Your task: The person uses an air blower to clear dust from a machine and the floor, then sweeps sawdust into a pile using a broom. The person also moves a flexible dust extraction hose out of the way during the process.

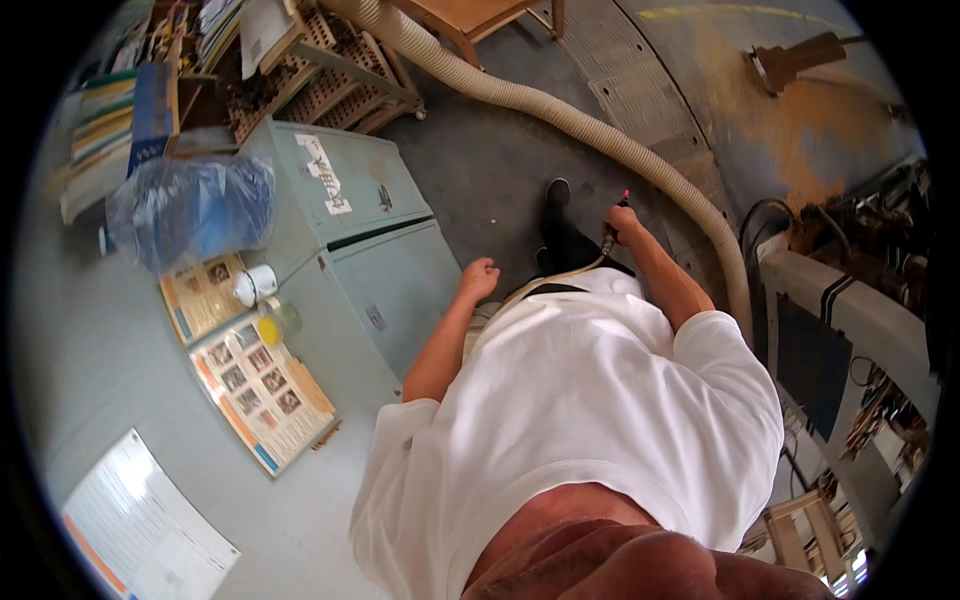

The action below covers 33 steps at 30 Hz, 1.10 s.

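A worker's right hand grips a red-tipped hose nozzle, its long axis angled ahead and slightly right, the hose trailing back toward the waist. The left hand, farther from the nozzle, hangs near a pale-green cabinet, fingers curled; whether fully closed cannot be told. At left, a clear plastic bag wraps a blue bottle near a white cup and yellow-lidded jar, contents unclear.

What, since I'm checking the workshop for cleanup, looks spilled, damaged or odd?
Orange-brown dust or staining marks the grey floor at upper right, perhaps spilled sawdust. The white paper label on the blue-grey cabinet door looks ragged-edged, as if torn.
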Tool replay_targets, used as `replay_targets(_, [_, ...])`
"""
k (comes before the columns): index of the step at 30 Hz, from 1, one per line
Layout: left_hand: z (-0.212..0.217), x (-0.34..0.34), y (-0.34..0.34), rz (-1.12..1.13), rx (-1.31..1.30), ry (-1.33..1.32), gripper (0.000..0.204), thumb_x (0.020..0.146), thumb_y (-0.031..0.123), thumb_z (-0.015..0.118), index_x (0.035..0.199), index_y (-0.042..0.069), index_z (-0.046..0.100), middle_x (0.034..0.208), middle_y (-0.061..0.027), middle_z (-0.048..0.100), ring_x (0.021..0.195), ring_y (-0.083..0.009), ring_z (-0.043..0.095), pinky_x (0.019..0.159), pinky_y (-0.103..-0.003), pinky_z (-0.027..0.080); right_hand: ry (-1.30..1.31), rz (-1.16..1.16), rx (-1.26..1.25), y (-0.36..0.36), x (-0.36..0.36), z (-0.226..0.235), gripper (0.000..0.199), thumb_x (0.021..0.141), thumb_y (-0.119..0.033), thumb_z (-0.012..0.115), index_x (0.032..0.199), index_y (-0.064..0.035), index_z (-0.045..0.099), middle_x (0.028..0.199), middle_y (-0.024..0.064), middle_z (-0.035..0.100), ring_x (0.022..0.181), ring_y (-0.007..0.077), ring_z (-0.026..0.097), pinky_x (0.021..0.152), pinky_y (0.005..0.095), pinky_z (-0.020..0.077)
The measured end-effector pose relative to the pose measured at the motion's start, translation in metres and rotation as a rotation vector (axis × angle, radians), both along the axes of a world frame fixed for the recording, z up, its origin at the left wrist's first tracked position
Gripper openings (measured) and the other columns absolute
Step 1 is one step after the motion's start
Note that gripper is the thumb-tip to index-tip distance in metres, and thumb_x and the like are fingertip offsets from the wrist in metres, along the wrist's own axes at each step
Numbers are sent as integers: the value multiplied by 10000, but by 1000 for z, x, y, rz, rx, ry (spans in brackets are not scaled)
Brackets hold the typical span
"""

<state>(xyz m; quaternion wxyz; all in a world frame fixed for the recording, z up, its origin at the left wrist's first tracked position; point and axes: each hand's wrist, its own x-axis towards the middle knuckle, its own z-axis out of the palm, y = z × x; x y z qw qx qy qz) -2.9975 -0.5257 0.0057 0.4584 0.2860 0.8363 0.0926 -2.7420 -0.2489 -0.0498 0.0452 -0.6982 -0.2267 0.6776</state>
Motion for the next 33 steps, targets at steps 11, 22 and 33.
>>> replay_targets(11, [-22,-142,227,-449,-129,144,394,908,354,533,1139,52,635,1136,-160,652,1101,-340,586,949,-442,457,61,-16,162,25,-76,-25,307,939,-296,485,755,-53,518,546,90,505,467,215,504,454,339,415])
replay_targets(22, [-328,-293,585,-1104,-49,579,604,940,455,457,1317,-15,502,1446,-199,407,1354,-361,349,1110,-473,280,-170,-665,-158,-16,-179,-68,290,966,-304,526,993,-16,507,782,74,585,522,131,509,453,278,440])
replay_targets(33, [-432,-311,574,-1137,-744,232,825,913,699,194,1353,76,507,1445,-123,442,1365,-293,382,1124,-454,245,-196,-711,-173,-13,-246,-93,294,994,-301,476,1069,-22,531,762,75,571,516,133,496,462,284,412])
